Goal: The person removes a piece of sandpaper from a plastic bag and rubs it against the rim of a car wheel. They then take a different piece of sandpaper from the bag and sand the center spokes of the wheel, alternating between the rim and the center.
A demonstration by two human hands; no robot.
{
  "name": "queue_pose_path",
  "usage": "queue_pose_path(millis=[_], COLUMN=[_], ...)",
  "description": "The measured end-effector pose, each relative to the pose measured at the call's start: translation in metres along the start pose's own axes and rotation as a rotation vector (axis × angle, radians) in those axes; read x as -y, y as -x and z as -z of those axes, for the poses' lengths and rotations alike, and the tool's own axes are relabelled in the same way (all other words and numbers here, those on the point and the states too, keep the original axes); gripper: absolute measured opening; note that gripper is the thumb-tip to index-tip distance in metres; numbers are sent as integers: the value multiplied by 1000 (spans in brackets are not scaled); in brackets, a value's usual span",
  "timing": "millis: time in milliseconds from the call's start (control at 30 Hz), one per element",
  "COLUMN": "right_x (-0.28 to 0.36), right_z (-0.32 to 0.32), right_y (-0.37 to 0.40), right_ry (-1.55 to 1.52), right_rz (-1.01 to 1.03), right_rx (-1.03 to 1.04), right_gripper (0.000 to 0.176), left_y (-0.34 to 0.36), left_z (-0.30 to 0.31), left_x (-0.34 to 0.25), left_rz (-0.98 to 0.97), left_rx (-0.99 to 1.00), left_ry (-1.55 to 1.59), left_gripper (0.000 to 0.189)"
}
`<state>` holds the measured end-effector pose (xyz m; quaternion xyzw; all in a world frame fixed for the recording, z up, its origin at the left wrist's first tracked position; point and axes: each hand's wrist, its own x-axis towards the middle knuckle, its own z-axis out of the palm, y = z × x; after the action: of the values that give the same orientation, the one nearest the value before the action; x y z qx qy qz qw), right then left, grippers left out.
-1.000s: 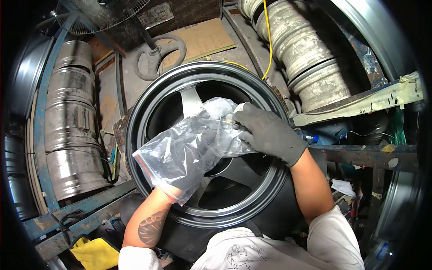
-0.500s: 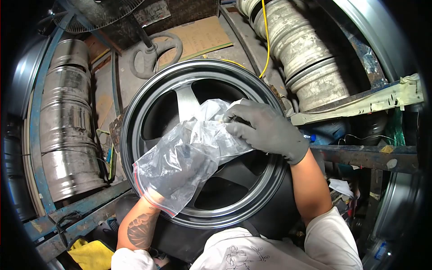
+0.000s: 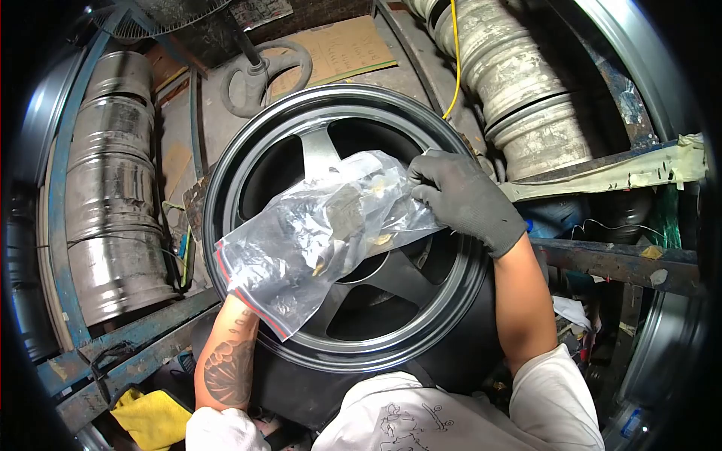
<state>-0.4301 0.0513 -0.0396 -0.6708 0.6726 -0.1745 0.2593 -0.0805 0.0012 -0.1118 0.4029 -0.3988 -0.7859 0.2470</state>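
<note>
A clear plastic zip bag (image 3: pixel 297 244) with a red seal strip lies stretched over a dark grey car wheel rim (image 3: pixel 320 154). Grey-gloved, my right hand (image 3: pixel 470 195) pinches the bag's far right end above the rim's right side. My left forearm reaches to the red-edged mouth of the bag, and my left hand (image 3: pixel 274 263) is covered by the shiny plastic, its fingers hidden by glare and folds. Through the film show a grey patch (image 3: pixel 347 214) and small yellowish bits.
Stacked bare metal wheel rims stand along the left (image 3: pixel 113 203) and the upper right. Behind the rim are a fan base (image 3: pixel 244 94) and cardboard (image 3: pixel 346 49). A yellow cable (image 3: pixel 456 60) hangs at the right; a yellow cloth (image 3: pixel 150 417) lies lower left.
My right hand has moved right with its end of the bag, which is now pulled longer and flatter. The grey patch and yellowish bits show more clearly through the plastic.
</note>
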Motion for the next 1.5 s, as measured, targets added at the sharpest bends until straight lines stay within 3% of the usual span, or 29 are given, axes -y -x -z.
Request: queue_pose_path(millis=[100,300,433,567,633,700,767,867,1067,1233,1333,1500], right_x=[0,0,0,-5,-10,-8,-7,-10,-14,-2,-3,-3], right_z=[2,-1,-3,-2,-3,-2,-3,-5,-6,3,-1,-3], right_y=[-1,-1,0,-2,-1,-1,-3,-4,-3,-6,-4,-4], right_ry=[17,37,35,13,31,38,55,80,79,114,138,160], right_rz=[-26,-39,6,-2,16,-4,-12,-18,-36,-87,-65,-61], right_rx=[40,34,-26,-20,-32,-24,-13,0,-5,89,54,51], right_gripper=[23,24,19,19,20,21,21,21,21,27,27,28], left_y=[-2,1,-11,-4,-9,-2,-3,0,-9,-9,-12,-9], left_z=[3,-23,-3,-13,-10,-14,-29,-43,33,38,12,-15], left_x=[6,-13,10,-14,-24,-36,-56,-77,-44,-48,-62,-62], left_rz=[21,-64,-140,-326,-319,-248,-245,-88,-185,-163,-381,-173], left_rx=[-22,12,11,35,-6,-52,-52,-122,-31,-40,21,29], left_ry=[111,27,-202,-874,-1169,-435,-521,-575,-548,-636,-876,-498], left_gripper=[60,60,58,54,47,35,31,31,32,31,33,45])
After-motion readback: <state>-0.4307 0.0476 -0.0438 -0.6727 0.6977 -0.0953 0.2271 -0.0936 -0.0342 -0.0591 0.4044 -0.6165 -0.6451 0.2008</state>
